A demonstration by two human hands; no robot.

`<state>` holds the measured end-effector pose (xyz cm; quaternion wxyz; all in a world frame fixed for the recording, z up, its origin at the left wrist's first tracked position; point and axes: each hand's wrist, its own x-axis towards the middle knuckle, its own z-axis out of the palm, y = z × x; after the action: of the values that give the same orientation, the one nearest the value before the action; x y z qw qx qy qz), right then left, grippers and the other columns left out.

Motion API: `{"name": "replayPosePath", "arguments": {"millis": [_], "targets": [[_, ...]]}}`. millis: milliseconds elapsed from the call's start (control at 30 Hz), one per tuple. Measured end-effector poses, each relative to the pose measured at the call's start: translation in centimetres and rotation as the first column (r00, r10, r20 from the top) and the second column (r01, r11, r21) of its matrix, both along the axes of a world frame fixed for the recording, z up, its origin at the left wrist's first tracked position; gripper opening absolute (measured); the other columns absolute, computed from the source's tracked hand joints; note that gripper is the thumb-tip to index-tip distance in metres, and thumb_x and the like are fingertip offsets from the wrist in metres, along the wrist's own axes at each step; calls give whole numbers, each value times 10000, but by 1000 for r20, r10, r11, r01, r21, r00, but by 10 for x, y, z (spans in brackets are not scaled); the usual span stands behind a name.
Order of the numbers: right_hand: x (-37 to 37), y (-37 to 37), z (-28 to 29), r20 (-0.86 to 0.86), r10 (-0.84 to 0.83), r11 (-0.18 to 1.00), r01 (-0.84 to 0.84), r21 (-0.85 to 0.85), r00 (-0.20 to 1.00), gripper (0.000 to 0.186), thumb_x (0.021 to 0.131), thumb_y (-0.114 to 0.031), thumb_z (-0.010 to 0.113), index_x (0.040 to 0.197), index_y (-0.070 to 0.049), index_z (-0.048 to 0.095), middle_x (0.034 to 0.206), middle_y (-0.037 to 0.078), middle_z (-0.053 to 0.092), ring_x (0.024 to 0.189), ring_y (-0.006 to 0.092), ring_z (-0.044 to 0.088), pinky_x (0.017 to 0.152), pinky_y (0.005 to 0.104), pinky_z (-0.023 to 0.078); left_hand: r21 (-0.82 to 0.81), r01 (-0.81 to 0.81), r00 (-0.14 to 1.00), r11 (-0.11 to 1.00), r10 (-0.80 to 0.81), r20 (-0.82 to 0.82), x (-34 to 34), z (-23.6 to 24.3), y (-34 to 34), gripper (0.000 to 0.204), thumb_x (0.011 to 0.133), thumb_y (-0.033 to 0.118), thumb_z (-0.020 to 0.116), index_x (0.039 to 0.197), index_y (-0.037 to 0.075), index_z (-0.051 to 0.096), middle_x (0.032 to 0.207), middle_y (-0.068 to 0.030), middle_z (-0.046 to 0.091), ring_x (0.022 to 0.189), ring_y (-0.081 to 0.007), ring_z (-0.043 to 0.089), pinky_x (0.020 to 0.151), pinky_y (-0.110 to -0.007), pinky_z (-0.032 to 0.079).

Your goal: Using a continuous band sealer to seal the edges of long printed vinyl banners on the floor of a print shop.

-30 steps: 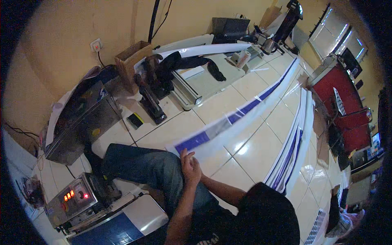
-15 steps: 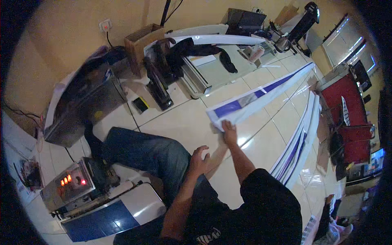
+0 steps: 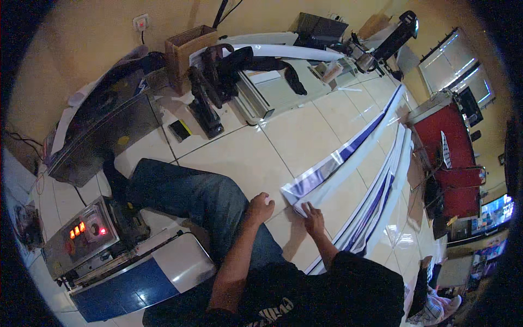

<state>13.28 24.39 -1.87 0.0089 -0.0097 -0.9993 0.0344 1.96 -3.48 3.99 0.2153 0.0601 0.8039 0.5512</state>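
My right hand (image 3: 314, 220) is at the near corner of a long white and purple plastic banner strip (image 3: 332, 168). Its fingers look apart, and the fingertips touch or nearly touch the strip's white edge. The strip runs away from me over the tiles to the far right. My left hand (image 3: 260, 209) hovers beside my knee with loosely bent fingers, holding nothing. To the right of my right hand lies a stack of similar folded strips (image 3: 376, 199).
At lower left stands a sealing machine (image 3: 90, 231) with lit orange digits, beside a blue and white panel (image 3: 144, 286). A black tool (image 3: 204, 111), a cardboard box (image 3: 182, 54) and a pale flat case (image 3: 278, 92) sit ahead. Red chairs (image 3: 452, 141) stand at right.
The strip's near end has come toward me along with my right hand, and its surface has shifted and tilted. My left hand has stayed near my knee. The whole view has turned slightly.
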Motion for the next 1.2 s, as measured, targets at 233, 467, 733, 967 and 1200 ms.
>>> {"name": "replayPosePath", "arguments": {"millis": [233,467,733,967,1200], "targets": [[-31,-94,119,-163,313,931,-336,-139,936,567,710,5,584,1262,-126,590,1234,118,615,906,328,599,849,416,473,-47,-14,999,999,17,51,20,-17,11,825,877,388,586,1467,-11,169,1193,-335,568,1119,-465,562,963,-478,453],[-11,-148,189,-131,591,759,-604,-244,796,503,696,10,584,1190,-74,630,1174,89,639,878,279,603,818,389,480,332,-491,871,806,464,164,69,51,-31,612,850,283,705,1285,-33,412,1103,-262,640,951,-350,666,814,-411,527],[29,-255,155,-169,859,388,-831,-398,482,458,702,-69,656,1158,-114,652,1105,73,651,933,239,632,724,359,510,50,-720,685,693,720,-114,126,82,-151,246,883,246,651,860,1,660,772,-210,663,740,-355,668,663,-425,515],[32,-366,180,-271,946,-37,-775,-631,176,355,811,-142,649,1163,-100,637,1190,88,610,1053,280,595,888,412,492,13,-882,459,471,864,-209,172,101,-244,236,923,223,619,914,-11,654,721,-172,646,658,-246,637,639,-365,493],[-31,-395,174,-328,828,339,-872,-353,455,384,824,-140,659,1199,-72,613,1234,117,589,1159,296,545,1018,454,408,97,-903,373,419,875,-309,175,114,-277,147,890,134,664,962,7,650,780,-133,660,667,-174,616,625,-310,489]]}}
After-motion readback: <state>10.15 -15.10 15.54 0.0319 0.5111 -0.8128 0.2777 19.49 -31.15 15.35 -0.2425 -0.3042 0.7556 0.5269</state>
